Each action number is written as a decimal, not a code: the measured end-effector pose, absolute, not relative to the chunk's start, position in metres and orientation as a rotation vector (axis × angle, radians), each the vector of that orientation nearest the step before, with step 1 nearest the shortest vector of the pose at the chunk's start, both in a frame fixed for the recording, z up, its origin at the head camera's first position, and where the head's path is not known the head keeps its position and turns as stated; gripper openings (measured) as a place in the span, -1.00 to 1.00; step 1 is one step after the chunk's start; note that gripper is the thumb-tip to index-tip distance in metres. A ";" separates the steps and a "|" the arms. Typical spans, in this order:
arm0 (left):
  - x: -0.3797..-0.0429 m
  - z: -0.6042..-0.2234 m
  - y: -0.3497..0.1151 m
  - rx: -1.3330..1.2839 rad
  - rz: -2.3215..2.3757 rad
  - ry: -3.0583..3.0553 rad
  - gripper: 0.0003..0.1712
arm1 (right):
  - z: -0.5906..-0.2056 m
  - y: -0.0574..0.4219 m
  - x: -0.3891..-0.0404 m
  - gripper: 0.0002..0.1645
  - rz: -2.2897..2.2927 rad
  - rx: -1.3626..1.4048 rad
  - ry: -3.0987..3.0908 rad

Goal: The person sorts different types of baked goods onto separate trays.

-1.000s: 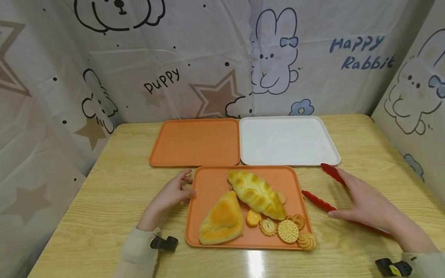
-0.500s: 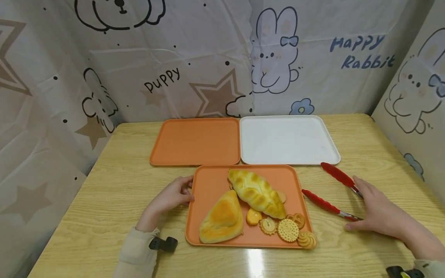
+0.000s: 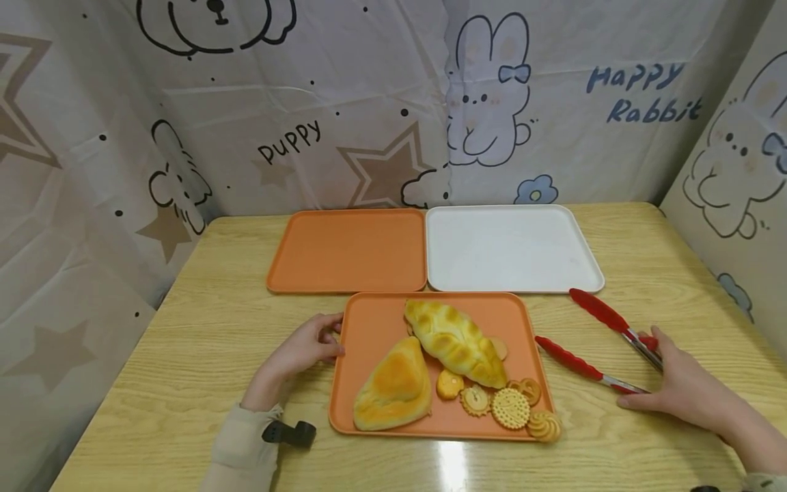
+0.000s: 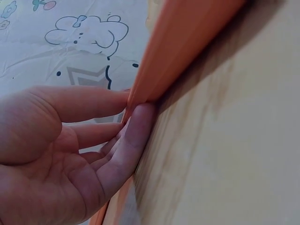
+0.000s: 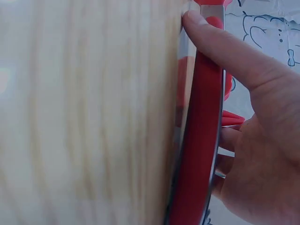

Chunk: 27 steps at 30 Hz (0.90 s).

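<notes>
My left hand (image 3: pixel 301 350) holds the left edge of the near orange tray (image 3: pixel 375 318); in the left wrist view its fingertips pinch the tray's rim (image 4: pixel 161 51). On that tray lie a triangular bun (image 3: pixel 393 389), a braided bread loaf (image 3: pixel 455 345) and several cookies (image 3: pixel 509 408), gathered toward the lower right. One swirled cookie (image 3: pixel 544 426) overlaps the tray's corner. To the right, my right hand (image 3: pixel 691 386) grips red-tipped tongs (image 3: pixel 599 311), whose arms are spread apart. Its thumb lies against one arm and its fingers reach round the other, partly hidden in the right wrist view.
Behind the near tray, a second orange tray (image 3: pixel 347 249) and a white tray (image 3: pixel 513 249) stand side by side, both bare. They sit on a wooden table (image 3: pixel 203 355). A printed cloth (image 3: pixel 369 89) closes off the back and sides.
My right hand has slid back along the tongs toward their handle end, and the tongs have stayed in place. The left fingers have drawn in against the tray's edge.
</notes>
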State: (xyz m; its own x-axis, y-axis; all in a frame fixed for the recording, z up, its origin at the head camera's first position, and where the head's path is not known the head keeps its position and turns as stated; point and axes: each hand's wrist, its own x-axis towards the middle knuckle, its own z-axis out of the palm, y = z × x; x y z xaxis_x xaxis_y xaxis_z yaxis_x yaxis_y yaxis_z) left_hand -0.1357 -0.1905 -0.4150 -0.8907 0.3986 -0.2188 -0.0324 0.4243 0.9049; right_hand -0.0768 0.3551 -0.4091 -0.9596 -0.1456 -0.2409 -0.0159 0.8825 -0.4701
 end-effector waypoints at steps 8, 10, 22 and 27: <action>-0.135 -0.416 -0.192 0.313 1.466 2.273 -0.28 | -0.413 0.355 -0.073 0.35 -0.726 -0.142 2.846; -0.135 -0.416 -0.192 0.316 1.467 2.270 -0.28 | -0.413 0.355 -0.073 0.33 -0.706 -0.126 2.860; -0.135 -0.417 -0.192 0.330 1.454 2.282 -0.30 | -0.402 0.354 -0.073 0.23 -0.602 -0.098 2.953; -0.136 -0.416 -0.192 0.339 1.443 2.273 -0.29 | -0.394 0.345 -0.073 0.11 -0.611 -0.078 2.953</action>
